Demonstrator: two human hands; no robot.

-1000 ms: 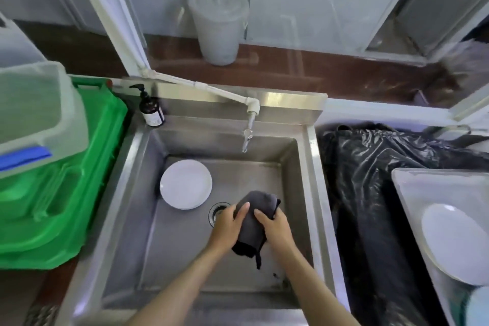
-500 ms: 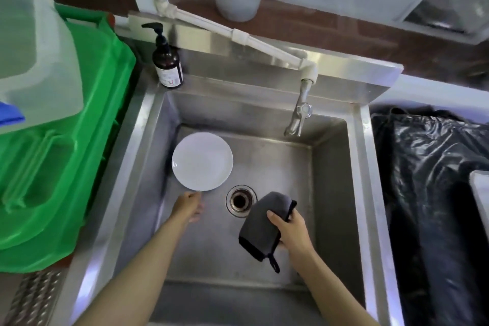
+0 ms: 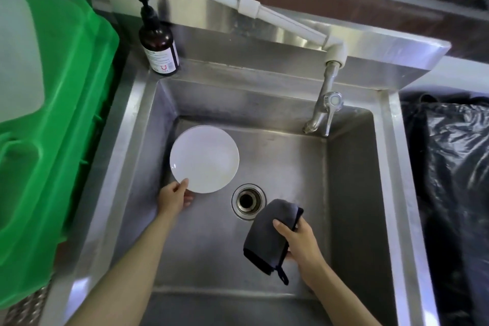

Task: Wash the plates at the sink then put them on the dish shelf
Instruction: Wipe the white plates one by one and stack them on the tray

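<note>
A white round plate (image 3: 205, 158) lies in the steel sink (image 3: 352, 214), at the back left of the basin, left of the drain (image 3: 248, 201). My left hand (image 3: 173, 197) pinches the plate's near edge, thumb on top of the rim and fingers beneath it. My right hand (image 3: 300, 239) grips a folded dark grey cloth (image 3: 268, 237) above the basin floor, in front of the drain. The tap (image 3: 324, 114) sticks out over the back right of the basin, with no water visible.
A brown pump soap bottle (image 3: 158, 42) stands on the sink's back left corner. Green plastic crates (image 3: 53, 124) with a clear tub on top sit to the left. Black plastic sheeting (image 3: 449, 180) covers the counter on the right. A white pipe (image 3: 238, 0) runs across the back.
My left hand let go of the cloth, reached left and took the plate's near edge. The right hand kept the cloth. The view tilted down and closer to the basin.
</note>
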